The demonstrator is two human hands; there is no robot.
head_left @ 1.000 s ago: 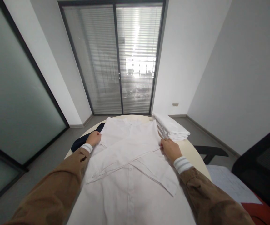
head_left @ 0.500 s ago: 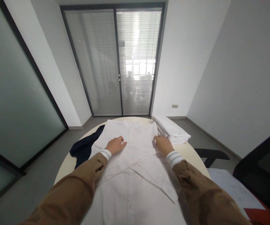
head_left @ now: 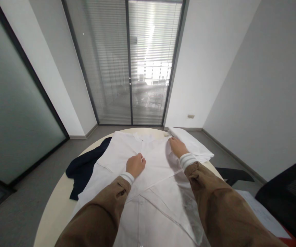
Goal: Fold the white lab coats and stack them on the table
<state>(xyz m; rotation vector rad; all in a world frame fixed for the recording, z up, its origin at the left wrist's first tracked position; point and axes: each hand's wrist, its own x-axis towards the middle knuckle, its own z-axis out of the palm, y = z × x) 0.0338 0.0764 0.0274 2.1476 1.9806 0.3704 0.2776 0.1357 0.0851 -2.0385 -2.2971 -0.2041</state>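
A white button-up shirt point(head_left: 154, 206) lies spread over a round table, its collar end at the far side and its sleeves folded across the body. My left hand point(head_left: 136, 164) is over the shirt's middle near the button line, thumb and fingers pressed together. Whether cloth is pinched in them is too small to make out. At the shirt's far right shoulder edge, the fingers of my right hand point(head_left: 178, 147) are closed on the fabric. Just beyond that hand lies a stack of folded white cloth point(head_left: 194, 144).
Dark navy cloth point(head_left: 86, 168) sticks out from under the shirt at the left of the cream table point(head_left: 50, 209). A black chair point(head_left: 289, 192) stands at the right, with papers point(head_left: 261, 212) and something red beside it. A glass door with blinds point(head_left: 148, 61) is ahead.
My left hand has moved right toward the button line and its fingers have closed. My right hand has shifted slightly farther up along the shoulder edge. The camera view has tilted down a little.
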